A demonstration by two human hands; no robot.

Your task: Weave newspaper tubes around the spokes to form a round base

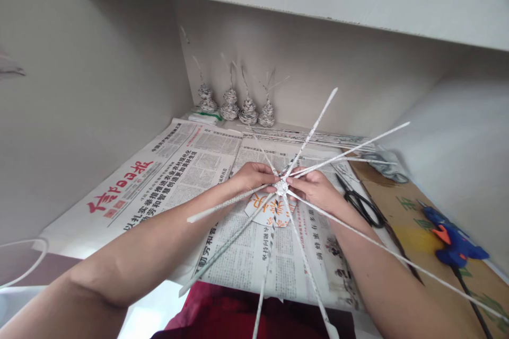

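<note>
Rolled newspaper strips radiate like spokes from a small woven paper hub (281,187), held up above the newspaper-covered surface. My left hand (254,177) pinches the hub's left side, its fingers closed around the strips there. On the other side my right hand (312,186) grips the hub between thumb and fingers, with part of its fingers hidden behind. One long paper strip (382,233) runs from the hub across my right forearm toward the lower right. Beneath the hub lies a rounded white piece of card (258,214) with orange characters.
Several gourd-shaped woven paper pieces (229,106) stand along the back wall. In front of them lie loose paper rolls (310,139). Black scissors (363,206) and a blue glue gun (451,238) rest at the right, the latter on cardboard (401,212). Newspaper (159,185) covers the surface.
</note>
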